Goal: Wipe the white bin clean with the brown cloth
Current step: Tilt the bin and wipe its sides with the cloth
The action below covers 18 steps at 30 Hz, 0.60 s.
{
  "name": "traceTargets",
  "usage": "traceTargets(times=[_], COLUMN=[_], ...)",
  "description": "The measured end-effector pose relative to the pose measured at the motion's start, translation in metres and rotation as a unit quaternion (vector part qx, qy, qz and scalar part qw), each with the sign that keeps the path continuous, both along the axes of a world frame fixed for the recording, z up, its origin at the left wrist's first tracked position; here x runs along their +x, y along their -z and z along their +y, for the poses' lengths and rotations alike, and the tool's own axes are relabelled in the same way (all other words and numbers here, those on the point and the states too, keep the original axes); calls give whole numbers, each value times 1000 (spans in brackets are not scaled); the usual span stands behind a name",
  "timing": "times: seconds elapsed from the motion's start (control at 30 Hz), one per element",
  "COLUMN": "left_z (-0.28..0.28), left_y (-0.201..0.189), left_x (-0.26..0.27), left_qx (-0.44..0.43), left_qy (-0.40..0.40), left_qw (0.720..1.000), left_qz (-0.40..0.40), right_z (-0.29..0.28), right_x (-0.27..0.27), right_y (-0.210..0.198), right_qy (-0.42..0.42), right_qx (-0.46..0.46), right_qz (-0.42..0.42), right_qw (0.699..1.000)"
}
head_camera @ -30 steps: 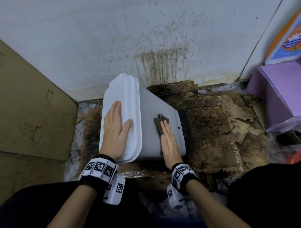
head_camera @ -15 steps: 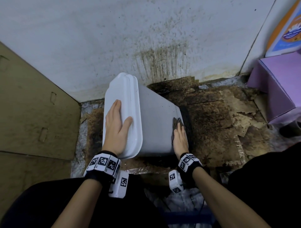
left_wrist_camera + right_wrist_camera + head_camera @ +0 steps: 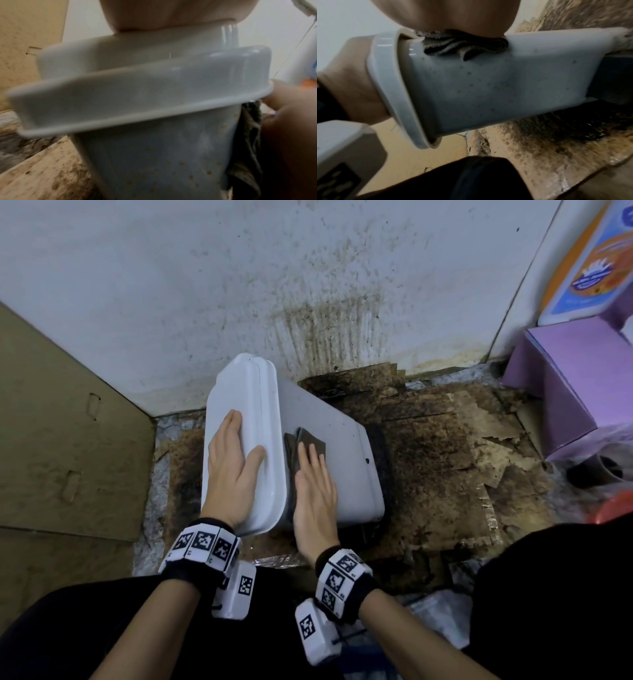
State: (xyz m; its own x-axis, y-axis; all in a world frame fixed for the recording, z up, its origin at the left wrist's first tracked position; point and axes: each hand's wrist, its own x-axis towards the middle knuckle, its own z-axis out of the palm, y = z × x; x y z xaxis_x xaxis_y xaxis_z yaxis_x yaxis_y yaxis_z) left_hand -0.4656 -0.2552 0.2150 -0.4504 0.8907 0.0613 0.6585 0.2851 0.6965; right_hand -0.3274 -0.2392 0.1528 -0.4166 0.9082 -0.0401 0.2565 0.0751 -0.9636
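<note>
The white bin (image 3: 329, 440) lies on its side on stained cardboard on the floor (image 3: 445, 474), against the wall's foot. The left hand (image 3: 233, 470) rests flat, fingers straight, on its lid (image 3: 239, 392). The right hand (image 3: 315, 491), also flat, presses the brown cloth (image 3: 305, 440) onto the bin's upturned side, just beside the lid's rim.

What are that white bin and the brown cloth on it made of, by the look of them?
Bin: seemingly hard moulded plastic, smooth and glossy; its lid rim catches bright highlights in the wrist views, and its side carries small brown specks.
Cloth: a soft woven or knitted fabric, matte, perhaps microfibre; it bunches in limp folds under the right hand, and a fine ribbed texture shows in the right wrist view.
</note>
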Motion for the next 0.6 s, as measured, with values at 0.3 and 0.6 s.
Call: traceTargets(times=[0.3, 0.6], left_z=[2, 5], left_y=[-3, -4], left_x=[7, 13], left_qx=[12, 16], left_qy=[6, 16], left_qw=[1000, 1000], left_qz=[-1, 4], right_z=[30, 56], right_x=[42, 70], right_y=[43, 107], right_qy=[-39, 67], right_qx=[66, -115], right_qz=[-37, -67], right_qw=[996, 989])
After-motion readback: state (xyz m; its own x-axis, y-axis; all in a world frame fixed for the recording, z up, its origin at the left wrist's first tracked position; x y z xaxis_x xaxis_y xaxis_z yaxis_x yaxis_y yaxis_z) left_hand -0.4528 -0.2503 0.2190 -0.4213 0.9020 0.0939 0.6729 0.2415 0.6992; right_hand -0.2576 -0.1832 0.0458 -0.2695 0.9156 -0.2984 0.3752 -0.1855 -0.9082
